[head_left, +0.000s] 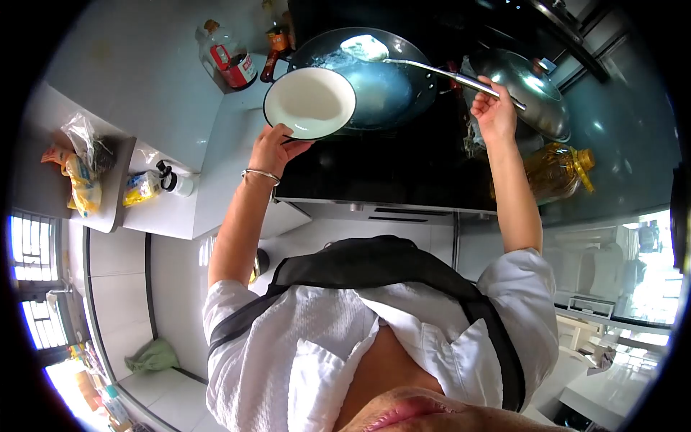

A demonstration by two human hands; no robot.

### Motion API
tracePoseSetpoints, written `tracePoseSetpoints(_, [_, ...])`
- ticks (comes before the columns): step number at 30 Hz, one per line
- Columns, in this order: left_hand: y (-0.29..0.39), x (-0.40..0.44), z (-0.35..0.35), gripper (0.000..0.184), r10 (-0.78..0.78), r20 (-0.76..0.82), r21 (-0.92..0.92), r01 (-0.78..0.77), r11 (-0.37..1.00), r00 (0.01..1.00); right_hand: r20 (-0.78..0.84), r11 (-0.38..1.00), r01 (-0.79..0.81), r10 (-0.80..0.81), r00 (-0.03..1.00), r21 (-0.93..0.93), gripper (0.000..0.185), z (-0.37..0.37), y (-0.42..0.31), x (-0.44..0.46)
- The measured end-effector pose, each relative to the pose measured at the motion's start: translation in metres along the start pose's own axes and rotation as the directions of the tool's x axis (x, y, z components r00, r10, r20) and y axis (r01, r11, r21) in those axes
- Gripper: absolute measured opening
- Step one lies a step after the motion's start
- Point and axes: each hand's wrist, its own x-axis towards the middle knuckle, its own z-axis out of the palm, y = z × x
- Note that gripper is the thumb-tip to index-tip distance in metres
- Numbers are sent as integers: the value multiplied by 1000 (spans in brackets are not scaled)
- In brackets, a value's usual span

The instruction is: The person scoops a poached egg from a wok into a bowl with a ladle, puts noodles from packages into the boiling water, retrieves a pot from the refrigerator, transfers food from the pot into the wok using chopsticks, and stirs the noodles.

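Observation:
My left hand (275, 147) is closed on the lower rim of a white bowl (309, 104) with a dark edge. The bowl is tilted, its inside facing me, and overlaps the near left part of a wok (392, 93). Pale liquid seems to lie in the wok, though glare hides its detail. Between the fingers of my right hand (495, 108) is the long metal handle of a cooking ladle (461, 78). Its head is over the far side of the wok and carries or is covered by something white; I cannot make out what.
A metal lid (522, 90) stands right of the black stove (403, 162). Nearer, an oil bottle (558, 173) with a yellow cap lies beside my right forearm. A red-labelled jug (232, 63) stands at the back left. Bagged goods (85, 180) sit on the left shelf.

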Motion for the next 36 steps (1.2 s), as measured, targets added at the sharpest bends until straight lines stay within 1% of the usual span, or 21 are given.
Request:
tracePoseSetpoints(1, [-1,2,-1,35,5,6,-2,-5,1000,1000,-10,1000,-4,4,1000,-15,31,2,-4,-5])
tracePoseSetpoints(3, [-4,8,-1,40,-95,33,-71,97,993,995,13,1000,11,-11,1000,-21,31,0,-12,-10])
tracePoseSetpoints(8, [-11,25,20,46,-109,20,-137,111,984,994,164,996,91,-85,983,-27,31,-8,-41,-26])
tracePoseSetpoints(10, [-13,31,24,47,-107,6,-159,106,982,994,229,987,158,-147,962,-31,28,-4,-49,-39])
tracePoseSetpoints(12, [-15,37,26,47,-124,6,-163,123,979,992,328,954,269,-215,920,-128,28,6,-58,-61])
tracePoseSetpoints(13, [-15,37,31,38,-113,-24,-155,108,982,993,433,917,352,-245,867,-186,29,8,-59,-71])
tracePoseSetpoints(14, [-13,36,34,38,-108,-26,-161,102,982,994,501,894,388,-235,833,-226,29,11,-60,-79])
tracePoseSetpoints(16, [-11,34,39,42,-31,-2,-141,31,990,1000,635,744,576,-271,723,-338,27,16,-55,-99])
tracePoseSetpoints(18, [-12,35,38,38,-39,-3,-127,38,991,999,886,352,889,-251,390,-292,24,22,-62,-107])
tracePoseSetpoints(20, [-14,36,36,35,-46,-5,-114,45,992,999,954,59,968,-166,251,-245,30,34,-67,-125])
tracePoseSetpoints(22, [-15,38,32,36,-38,19,-112,40,993,999,973,-71,984,-180,146,-161,32,37,-64,-134])
tracePoseSetpoints(23, [-15,39,29,36,-43,23,-108,45,993,999,973,-94,986,-199,116,-137,35,36,-65,-134])
tracePoseSetpoints(24, [-16,41,25,36,-26,26,-140,29,990,999,972,-94,985,-201,123,-144,35,33,-66,-132])
tracePoseSetpoints(26, [-16,43,20,37,-20,38,-167,26,986,999,931,41,979,-306,200,-197,35,25,-69,-123])
tracePoseSetpoints(27, [-14,43,17,37,-6,34,-176,11,984,999,872,192,961,-414,262,-198,25,23,-65,-114])
tracePoseSetpoints(28, [-11,42,16,38,9,29,-185,-4,983,1000,783,461,858,-437,442,-226,23,18,-61,-110])
tracePoseSetpoints(29, [-6,37,16,47,13,-5,-184,-14,983,1000,688,631,743,-439,578,-222,25,17,-58,-101])
tracePoseSetpoints(30, [-5,36,14,47,7,0,-177,-7,984,1000,584,776,603,-406,703,-186,27,16,-54,-90])
tracePoseSetpoints(33, [0,35,5,53,9,-61,-224,-23,974,998,376,916,402,-376,847,12,27,16,-40,-50])
tracePoseSetpoints(34, [0,35,-2,53,10,-60,-216,-23,976,998,317,950,306,-308,897,56,25,13,-35,-35])
tracePoseSetpoints(36, [2,32,-13,54,35,-58,-220,-47,974,998,211,974,220,-226,951,50,24,13,-20,-10])
